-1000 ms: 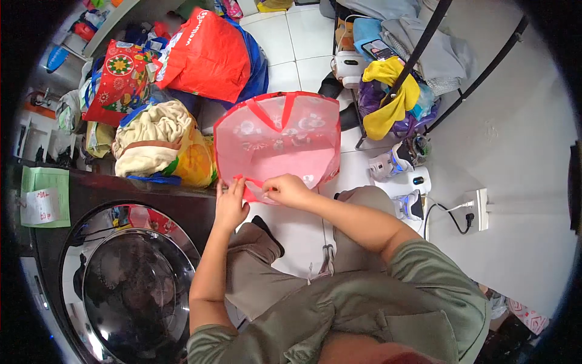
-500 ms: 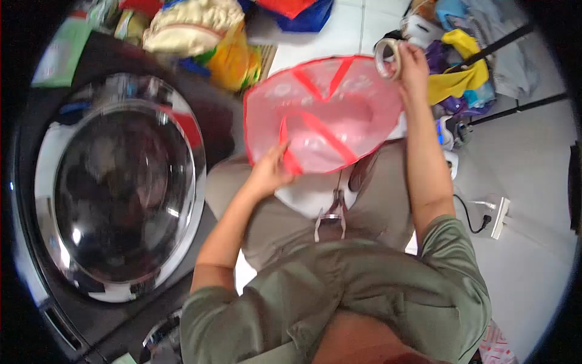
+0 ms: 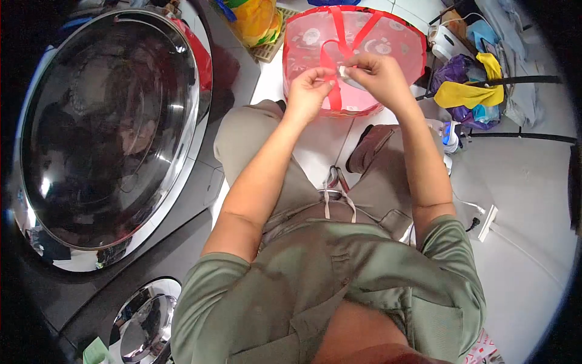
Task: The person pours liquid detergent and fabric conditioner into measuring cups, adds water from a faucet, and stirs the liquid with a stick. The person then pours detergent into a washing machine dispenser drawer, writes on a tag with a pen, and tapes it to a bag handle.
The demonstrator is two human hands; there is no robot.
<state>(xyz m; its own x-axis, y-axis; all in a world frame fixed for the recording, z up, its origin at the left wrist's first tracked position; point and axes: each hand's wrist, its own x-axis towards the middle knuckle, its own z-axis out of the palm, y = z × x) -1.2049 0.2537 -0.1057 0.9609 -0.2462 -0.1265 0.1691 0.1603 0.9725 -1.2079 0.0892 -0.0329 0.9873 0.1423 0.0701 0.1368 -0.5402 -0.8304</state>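
Observation:
A pink translucent bag (image 3: 397,51) with red trim, red straps and a pale print stands on the floor beyond my knees, its mouth facing up. My right hand (image 3: 379,76) is closed in a pinch over it, gripping a whitish roll of tape (image 3: 351,79) that is mostly hidden behind the fingers. Close beside it, my left hand (image 3: 310,94) is closed too, thumb and fingertips together in front of a red strap (image 3: 334,97). Whatever the left fingertips pinch is too small to make out.
A front-loading machine with a round glass door (image 3: 109,127) fills the left side. Beyond it lies a yellow plastic bag (image 3: 257,24) on a drain grate (image 3: 267,51). To the right are a yellow cloth (image 3: 467,94), black rack bars (image 3: 527,79) and a power strip (image 3: 488,223).
The bag has gone from my lap to the floor farther away, and my left hand has let go of its rim. My right hand has brought the tape roll left, so both hands meet.

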